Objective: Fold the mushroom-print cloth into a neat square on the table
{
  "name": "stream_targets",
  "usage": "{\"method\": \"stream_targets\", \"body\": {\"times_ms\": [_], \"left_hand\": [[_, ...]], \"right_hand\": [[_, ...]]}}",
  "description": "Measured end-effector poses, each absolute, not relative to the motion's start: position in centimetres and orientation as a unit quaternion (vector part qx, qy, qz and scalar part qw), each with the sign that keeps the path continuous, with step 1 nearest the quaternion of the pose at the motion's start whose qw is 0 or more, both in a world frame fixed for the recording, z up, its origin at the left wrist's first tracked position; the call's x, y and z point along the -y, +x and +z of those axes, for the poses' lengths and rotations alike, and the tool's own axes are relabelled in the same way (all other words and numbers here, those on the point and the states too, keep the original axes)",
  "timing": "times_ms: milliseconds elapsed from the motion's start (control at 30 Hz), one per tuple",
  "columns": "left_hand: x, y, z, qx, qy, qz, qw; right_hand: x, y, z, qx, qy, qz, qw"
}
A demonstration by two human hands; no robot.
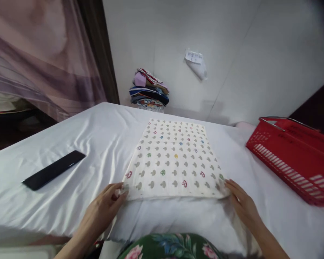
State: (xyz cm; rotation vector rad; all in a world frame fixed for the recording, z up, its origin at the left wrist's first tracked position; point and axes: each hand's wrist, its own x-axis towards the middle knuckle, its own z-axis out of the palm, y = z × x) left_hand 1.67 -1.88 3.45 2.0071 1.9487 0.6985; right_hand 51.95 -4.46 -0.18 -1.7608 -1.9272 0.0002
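Observation:
A cream cloth with a mushroom print [172, 160] lies flat and folded on a table under a white sheet [102, 144]. My left hand [105, 207] pinches the cloth's near left corner. My right hand [241, 205] grips the near right corner, fingers curled on the edge. Both hands rest low at the table's front edge.
A black phone [54, 169] lies on the sheet to the left. A red plastic basket [294, 154] stands at the right. A stack of folded fabrics [149, 91] sits at the far edge against the white wall. A purple curtain [43, 54] hangs at the left.

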Motion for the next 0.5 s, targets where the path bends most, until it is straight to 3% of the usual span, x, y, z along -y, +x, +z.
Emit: {"method": "stream_targets", "body": {"times_ms": [200,500], "left_hand": [[0.7,2.5,3.0,-0.639,0.727,0.246,0.046],[1.0,0.5,0.9,-0.620,0.695,0.309,0.193]], "right_hand": [[4.5,50.8,0.1,0.693,-0.649,0.006,0.313],[5.9,51.3,0.4,0.716,-0.635,0.015,0.288]]}}
